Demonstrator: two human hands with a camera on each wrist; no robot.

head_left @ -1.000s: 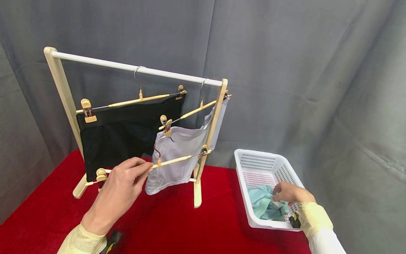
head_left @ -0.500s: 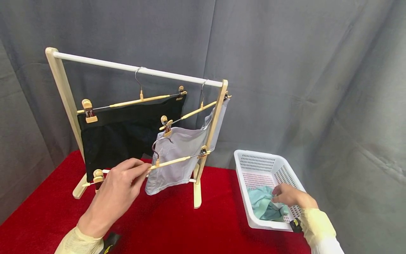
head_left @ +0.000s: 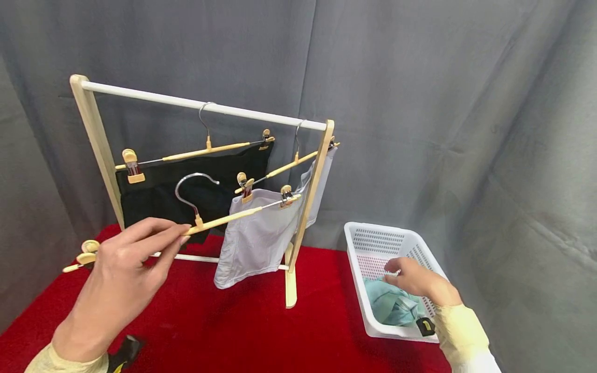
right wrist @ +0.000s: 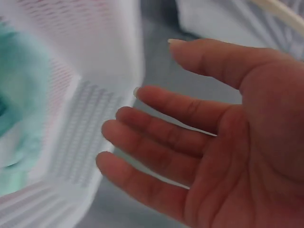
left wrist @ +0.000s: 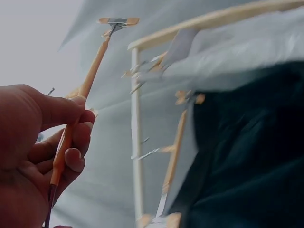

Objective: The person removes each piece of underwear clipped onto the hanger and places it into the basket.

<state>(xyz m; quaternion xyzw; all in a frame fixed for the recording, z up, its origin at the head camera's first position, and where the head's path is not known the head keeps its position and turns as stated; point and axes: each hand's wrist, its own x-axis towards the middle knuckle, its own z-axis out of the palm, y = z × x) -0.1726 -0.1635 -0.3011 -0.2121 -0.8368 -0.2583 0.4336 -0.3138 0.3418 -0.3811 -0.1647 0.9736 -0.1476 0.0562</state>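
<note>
My left hand (head_left: 123, 264) pinches the bar of a clip hanger (head_left: 228, 219) between thumb and fingers, left of its metal hook. No garment hangs from this hanger; its clips sit at the two ends. In the left wrist view, the hand's curled fingers wrap the wooden-coloured bar (left wrist: 93, 69). My right hand (head_left: 417, 280) hovers over the white plastic basket (head_left: 358, 290), where a crumpled teal garment (head_left: 392, 304) lies. Its fingers are spread and relaxed, with nothing in them, as the palm (right wrist: 242, 161) in the right wrist view makes plain.
Behind the left hand stands a wooden rack with a white rail (head_left: 154, 97). From it hang a black garment (head_left: 151, 194) and a pale grey garment (head_left: 261, 233), each on a clip hanger. Red cloth (head_left: 224, 331) covers the table; a grey curtain (head_left: 420, 103) backs everything.
My left hand has carried the hanger left and upward, away from in front of the pale grey garment. The right hand has lifted slightly and shifted left above the teal garment.
</note>
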